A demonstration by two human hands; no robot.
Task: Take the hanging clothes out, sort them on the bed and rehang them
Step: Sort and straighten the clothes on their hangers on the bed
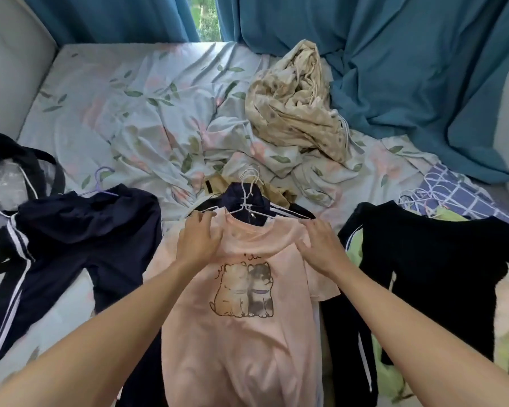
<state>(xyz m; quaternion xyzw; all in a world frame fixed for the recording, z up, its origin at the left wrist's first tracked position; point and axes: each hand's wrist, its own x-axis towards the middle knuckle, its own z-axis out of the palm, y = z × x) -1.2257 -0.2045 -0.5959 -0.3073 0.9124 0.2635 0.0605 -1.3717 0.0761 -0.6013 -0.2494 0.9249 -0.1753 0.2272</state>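
Nearest, two bare forearms reach out over a pink tee (pixel 241 333) spread flat on the bed (pixel 106 92), its print of two cartoon dogs facing up. The left hand (pixel 199 240) lies on the tee's left shoulder, fingers curled over the edge of the cloth near the collar; the right hand (pixel 321 245) sits on the right shoulder the same way, fingertips bent down onto the fabric. Whether either hand truly pinches the cloth or only presses it, I cannot tell.

Just past the collar a white wire hanger (pixel 249 201) pokes up — its hook rises over a navy collar (pixel 241 198) of a garment lying under the tee, with white stripes running off to either side. A tan piece (pixel 276 192) peeks out behind that.

To the left lie navy track pants (pixel 80 245) with white side stripes, a lilac hanger (pixel 100 183) at their waist. Further left, at the bed's edge, a dark garment (pixel 0 171) partly covers something in clear plastic, with a white cord. To the right, a black top (pixel 441 259) rests over something pale green (pixel 356 248), and beyond it a few white hangers (pixel 417 195) lie on a purple checked cloth (pixel 459 195).

Further back the floral sheet is rumpled — a beige patterned bundle (pixel 294 104) is heaped on it. Teal curtains (pixel 409 69) hang behind, parted by a narrow gap showing greenery.
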